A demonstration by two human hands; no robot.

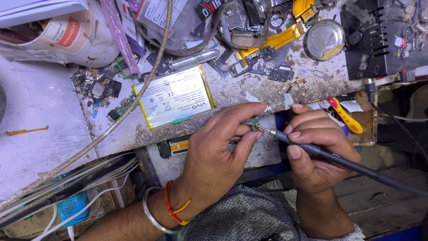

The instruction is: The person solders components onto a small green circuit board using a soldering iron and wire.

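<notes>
Meanwhile, left hand (214, 151) pinches tiny green board (254, 123); right hand (318, 149) holds slim black iron (339, 159).

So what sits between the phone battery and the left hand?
In the head view, only bare, stained bench edge separates the battery from the left hand, which pinches a small circuit board.

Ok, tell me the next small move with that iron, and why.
Probably ease the soldering iron tip a touch left onto the small green board. The right hand holds its tip right at the board's edge, and the left hand pinches the board steady.
</notes>
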